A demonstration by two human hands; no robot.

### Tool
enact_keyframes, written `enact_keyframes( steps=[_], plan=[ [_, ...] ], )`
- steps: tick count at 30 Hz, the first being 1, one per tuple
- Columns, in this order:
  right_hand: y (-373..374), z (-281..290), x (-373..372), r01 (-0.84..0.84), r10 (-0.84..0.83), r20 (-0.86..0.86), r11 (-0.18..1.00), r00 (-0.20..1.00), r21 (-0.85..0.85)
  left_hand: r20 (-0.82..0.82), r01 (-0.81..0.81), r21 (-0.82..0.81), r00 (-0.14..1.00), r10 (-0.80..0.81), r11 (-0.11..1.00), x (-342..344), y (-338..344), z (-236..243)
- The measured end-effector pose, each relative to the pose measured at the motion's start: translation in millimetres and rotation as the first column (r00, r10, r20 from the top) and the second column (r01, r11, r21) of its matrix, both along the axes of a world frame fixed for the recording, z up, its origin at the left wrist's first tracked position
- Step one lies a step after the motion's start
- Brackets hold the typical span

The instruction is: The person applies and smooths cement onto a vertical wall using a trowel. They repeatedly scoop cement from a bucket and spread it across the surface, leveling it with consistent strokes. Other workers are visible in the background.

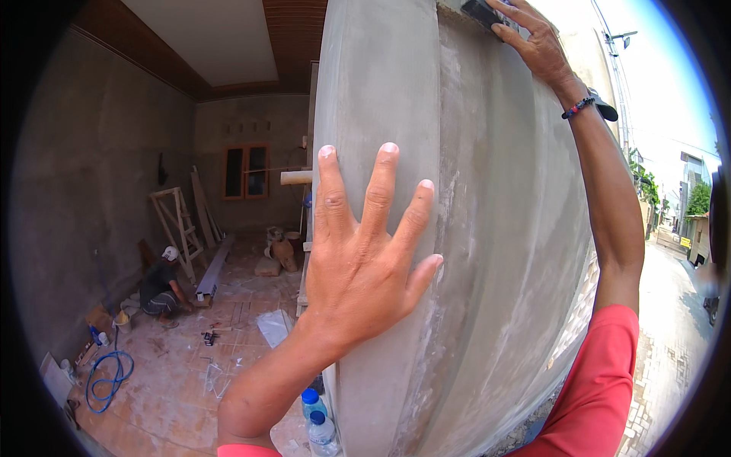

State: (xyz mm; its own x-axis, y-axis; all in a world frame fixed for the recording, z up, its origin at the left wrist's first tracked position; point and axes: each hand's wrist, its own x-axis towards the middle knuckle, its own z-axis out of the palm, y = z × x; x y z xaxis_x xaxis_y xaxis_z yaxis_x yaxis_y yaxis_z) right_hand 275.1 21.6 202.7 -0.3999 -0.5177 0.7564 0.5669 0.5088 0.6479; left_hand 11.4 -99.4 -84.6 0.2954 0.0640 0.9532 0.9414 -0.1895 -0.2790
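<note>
My left hand (358,251) is open, fingers spread, against or just in front of the grey plastered pillar (388,91). Whether its palm touches the surface cannot be seen. High up at the top edge of the view, my right hand (533,38) grips a dark rectangular block (481,12). That block lies against the upper part of the grey wall (518,228), right of the pillar's corner. Part of it is cut off by the frame or covered by my fingers. A beaded bracelet (579,107) circles my right wrist.
Two water bottles with blue caps (321,430) stand at the pillar's foot. Inside the room at left, a person (161,286) crouches beside a long board (215,266). A blue hose (109,381) lies coiled on the tiled floor. A paved street (662,335) runs along the right.
</note>
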Motion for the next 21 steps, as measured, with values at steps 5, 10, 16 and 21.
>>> enact_keyframes(
  steps=[5, 10, 16, 21],
  plan=[
    [3, 11, 4, -0.095, 0.087, -0.132, 0.994, 0.987, -0.055, -0.007, 0.013, -0.004, 1.0, -0.013, 1.0, 5, 2, 1],
    [-13, 36, -75, -0.109, 0.109, -0.003, 0.99, 0.994, 0.089, 0.01, -0.011, -0.006, 1.0, 0.011, 1.0, 1, 0, 0],
    [20, 72, -38, -0.148, 0.164, -0.159, 0.983, 0.973, 0.111, -0.006, 0.032, -0.009, 0.999, -0.032, 0.999, 2, 3, 0],
    [-2, 17, -71, -0.208, 0.197, -0.23, 0.978, 0.953, -0.026, 0.023, 0.003, -0.017, 1.0, -0.003, 1.0, 0, 4, -1]
  ],
)
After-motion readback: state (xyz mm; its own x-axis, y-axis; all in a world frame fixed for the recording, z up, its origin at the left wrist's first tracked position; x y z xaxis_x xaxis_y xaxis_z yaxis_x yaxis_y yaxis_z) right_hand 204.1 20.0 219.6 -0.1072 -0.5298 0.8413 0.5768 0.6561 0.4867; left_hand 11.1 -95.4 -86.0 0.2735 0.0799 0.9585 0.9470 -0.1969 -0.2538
